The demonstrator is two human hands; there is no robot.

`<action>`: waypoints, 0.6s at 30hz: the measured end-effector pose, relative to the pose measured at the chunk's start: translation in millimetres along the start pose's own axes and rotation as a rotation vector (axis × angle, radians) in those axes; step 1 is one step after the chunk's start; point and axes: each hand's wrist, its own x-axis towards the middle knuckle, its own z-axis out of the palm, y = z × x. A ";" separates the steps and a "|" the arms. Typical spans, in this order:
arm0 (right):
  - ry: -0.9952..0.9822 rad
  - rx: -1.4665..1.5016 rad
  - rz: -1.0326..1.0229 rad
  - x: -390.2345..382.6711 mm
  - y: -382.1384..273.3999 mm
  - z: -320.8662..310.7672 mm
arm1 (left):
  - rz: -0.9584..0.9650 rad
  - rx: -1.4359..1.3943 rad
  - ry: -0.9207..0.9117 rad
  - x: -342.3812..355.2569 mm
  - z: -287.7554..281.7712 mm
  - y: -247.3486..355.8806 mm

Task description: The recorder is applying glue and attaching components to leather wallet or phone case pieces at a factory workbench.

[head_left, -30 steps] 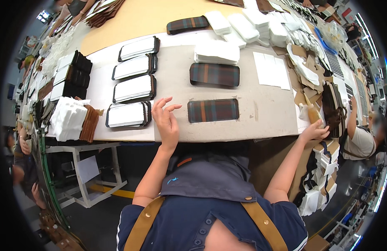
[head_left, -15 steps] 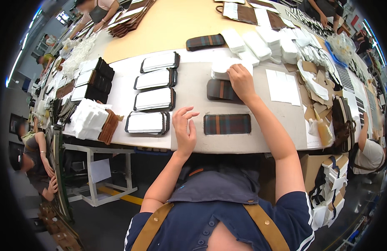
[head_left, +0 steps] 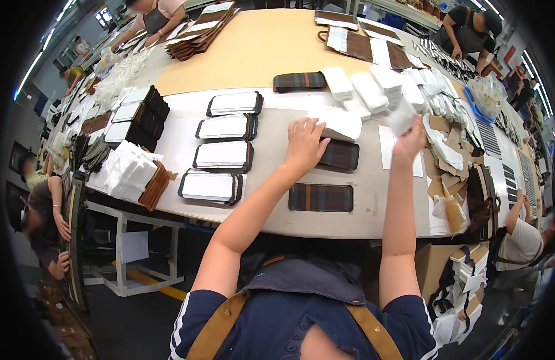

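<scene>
Gripping a thin white piece [head_left: 402, 118], blurred, the closed fingers of the right hand [head_left: 411, 142] hang near flat white sheets [head_left: 387, 153]. Bent and spread, the left hand's [head_left: 304, 144] fingers touch the left end of a stack of white rectangular pads [head_left: 342, 123]; whether they grip it, I cannot tell. Just nearer lies a dark plaid rounded panel [head_left: 343, 156], partly covered by that hand.

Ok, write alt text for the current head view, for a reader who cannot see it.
A person's right hand holds a motion-blurred white piece over a cluttered worktable, while the left hand is at the edge of a white stack. Plaid panels lie near the hands, and four white-topped, dark-edged stacks form a column to the left.
</scene>
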 end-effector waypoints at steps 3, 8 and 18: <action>-0.185 -0.248 -0.259 -51.8 -55.4 2.2 | -0.011 -0.322 0.017 -4.7 -22.4 23.9; -0.896 -0.891 -0.971 -165.5 -75.5 -14.1 | -0.433 -1.470 -0.362 -40.6 -68.3 83.4; -0.615 -0.361 0.389 -192.5 -75.5 -50.4 | -0.844 -1.594 -0.311 -69.0 -107.1 80.1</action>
